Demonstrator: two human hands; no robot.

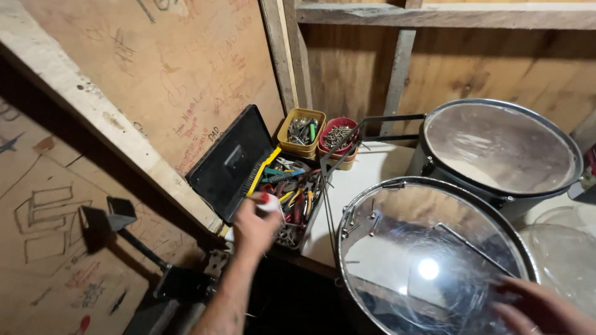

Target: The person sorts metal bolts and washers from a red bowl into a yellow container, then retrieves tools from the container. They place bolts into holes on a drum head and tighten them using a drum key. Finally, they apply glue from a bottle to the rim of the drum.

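Observation:
My left hand [253,224] reaches over the near edge of an open black toolbox [297,197] and is shut on a small white object with a red tip [269,201]. The toolbox holds several colourful hand tools, and its black lid [231,162] leans back against the wooden wall. My right hand [539,309] rests flat on the clear head of a large drum [428,260] at the lower right, fingers spread, holding nothing.
A second drum [500,149] stands behind the first. A yellow tub [302,133] and a red tub [338,138] of screws and bits sit behind the toolbox on a white surface [372,170]. Wooden walls close in on the left and at the back.

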